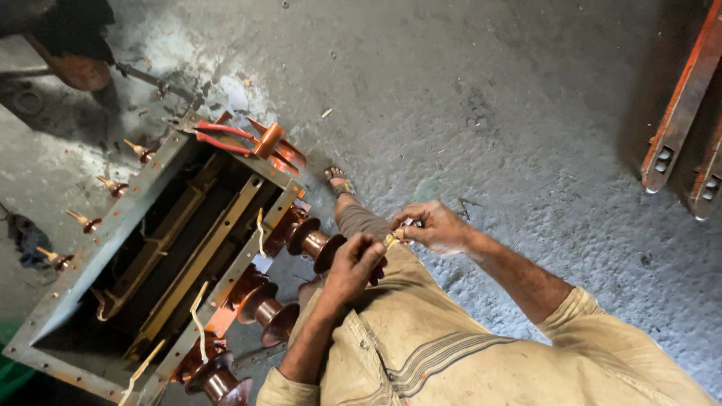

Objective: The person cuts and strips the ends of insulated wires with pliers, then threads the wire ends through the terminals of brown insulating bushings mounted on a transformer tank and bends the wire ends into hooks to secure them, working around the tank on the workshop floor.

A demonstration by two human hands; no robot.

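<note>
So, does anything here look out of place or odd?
Yes, a little. Red-handled pliers lie on the corner rim of the open metal tank, partly over the edge. Small debris is scattered on the floor. Both hands, left and right, work at the brass tip of a brown insulator.

Open floor (466, 98) right; brown insulators (312, 240) crowd the metal tank (113, 225) left.

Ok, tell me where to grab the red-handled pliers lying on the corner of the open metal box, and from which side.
Take the red-handled pliers by the two red grips, probably from above and from the floor side. The handles lie flat on the corner rim of the metal box and spread slightly apart, so fingers can close around both. The jaw end points away toward the debris-strewn floor and offers less hold.
</note>
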